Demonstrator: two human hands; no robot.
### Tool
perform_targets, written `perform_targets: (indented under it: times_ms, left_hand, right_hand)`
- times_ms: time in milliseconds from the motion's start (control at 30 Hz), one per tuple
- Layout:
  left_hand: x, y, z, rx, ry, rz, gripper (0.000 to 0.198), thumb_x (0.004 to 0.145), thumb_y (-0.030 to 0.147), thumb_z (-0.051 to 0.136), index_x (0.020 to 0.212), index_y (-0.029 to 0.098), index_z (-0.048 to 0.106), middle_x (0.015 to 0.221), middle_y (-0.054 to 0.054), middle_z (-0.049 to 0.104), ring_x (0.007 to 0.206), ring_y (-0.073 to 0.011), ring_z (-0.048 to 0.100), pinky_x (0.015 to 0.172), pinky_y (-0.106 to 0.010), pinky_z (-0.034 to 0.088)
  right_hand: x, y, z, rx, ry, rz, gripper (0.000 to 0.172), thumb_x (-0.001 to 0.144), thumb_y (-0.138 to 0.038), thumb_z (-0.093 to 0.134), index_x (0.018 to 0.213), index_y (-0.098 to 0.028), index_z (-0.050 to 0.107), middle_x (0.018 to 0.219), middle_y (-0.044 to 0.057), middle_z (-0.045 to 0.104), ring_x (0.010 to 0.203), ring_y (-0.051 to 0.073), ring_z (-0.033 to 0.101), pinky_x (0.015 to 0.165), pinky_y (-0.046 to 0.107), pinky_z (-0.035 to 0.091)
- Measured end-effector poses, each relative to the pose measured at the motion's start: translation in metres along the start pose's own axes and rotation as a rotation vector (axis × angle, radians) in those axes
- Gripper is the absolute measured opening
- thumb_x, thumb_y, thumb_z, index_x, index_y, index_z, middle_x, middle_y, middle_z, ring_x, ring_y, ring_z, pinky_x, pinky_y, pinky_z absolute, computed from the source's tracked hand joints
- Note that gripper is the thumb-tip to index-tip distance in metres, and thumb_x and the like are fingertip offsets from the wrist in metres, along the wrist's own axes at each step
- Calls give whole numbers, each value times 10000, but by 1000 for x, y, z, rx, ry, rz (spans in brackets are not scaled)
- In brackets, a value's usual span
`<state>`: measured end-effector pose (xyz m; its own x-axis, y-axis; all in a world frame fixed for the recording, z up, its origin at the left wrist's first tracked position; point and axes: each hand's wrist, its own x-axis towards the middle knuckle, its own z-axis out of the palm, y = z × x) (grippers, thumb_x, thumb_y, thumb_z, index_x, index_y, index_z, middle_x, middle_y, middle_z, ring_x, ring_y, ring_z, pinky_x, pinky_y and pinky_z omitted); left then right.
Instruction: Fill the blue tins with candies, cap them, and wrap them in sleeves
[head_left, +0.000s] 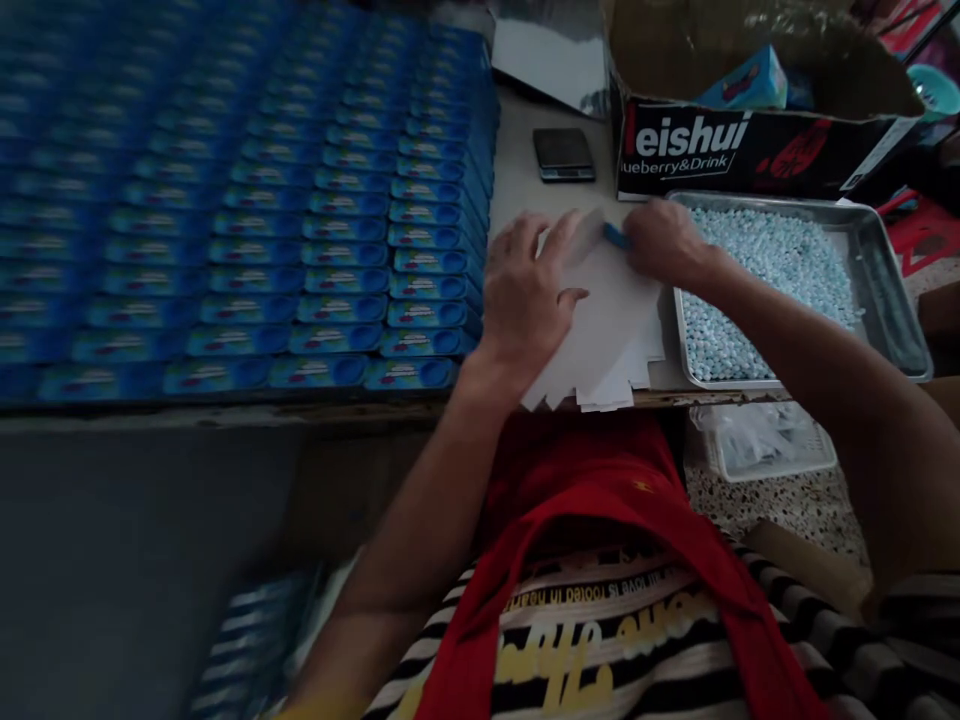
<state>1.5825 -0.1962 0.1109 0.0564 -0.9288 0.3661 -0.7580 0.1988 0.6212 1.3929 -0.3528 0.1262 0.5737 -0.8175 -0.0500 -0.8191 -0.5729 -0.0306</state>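
My left hand [525,285] lies over a stack of flat white card blanks [611,325] at the table's front edge. Its fingers are stretched forward and the thumb stands apart. Close to its fingertips is a pale, blurred flap or piece [586,238], whose kind I cannot make out. My right hand [664,240] is closed at the far right of the blanks, next to the metal tray. A small blue piece [616,236] sticks out from its fingers toward the left hand; the rest of that piece is hidden in the grip.
Rows of blue printed boxes [427,260] fill the table's left side. A metal tray [892,290] holds many small pale-blue pellets [765,290]. Behind stand a small scale [564,155] and a black printed carton [675,150]. A white basket [780,465] sits below the table.
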Motion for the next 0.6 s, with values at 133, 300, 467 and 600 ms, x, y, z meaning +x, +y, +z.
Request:
perform_targets:
  times_ms: [133, 300, 467, 600]
  left_hand:
    - [-85, 20, -18, -11, 271, 23, 265, 1018, 373, 690, 1272, 299, 702, 1355, -128, 696, 1363, -349, 613, 1269, -558, 421]
    - [-114, -4, 4, -140, 321, -157, 299, 1014, 427, 679, 1250, 251, 625, 1257, -122, 686, 1222, -299, 656, 1090, -487, 579]
    - [-113, -9, -6, -327, 397, -302, 305, 997, 431, 693, 1209, 267, 549, 1288, -101, 628, 1205, -250, 657, 1032, -421, 606]
    - [-108, 8, 10, -689, 288, -567, 539, 854, 558, 857, 1125, 260, 498, 1059, -33, 628, 946, -190, 695, 884, -349, 622]
  right_hand:
    - [-21, 49, -36, -113, -9, 228, 247, 864, -274, 715, 948, -62, 809, 859, 198, 738, 988, 350, 693, 882, 444, 536]
    - [-42, 80, -38, -61, 25, 284, 190, 863, -330, 727, 848, -153, 795, 808, 150, 731, 1000, 339, 695, 865, 425, 523]
    - [-44, 81, -44, -42, -44, 374, 200, 906, -304, 733, 868, -113, 781, 764, 157, 738, 967, 323, 722, 870, 413, 522]
    - [-51, 73, -40, 68, -114, 494, 259, 915, -240, 743, 1096, -57, 757, 732, 123, 729, 767, 282, 738, 755, 359, 546]
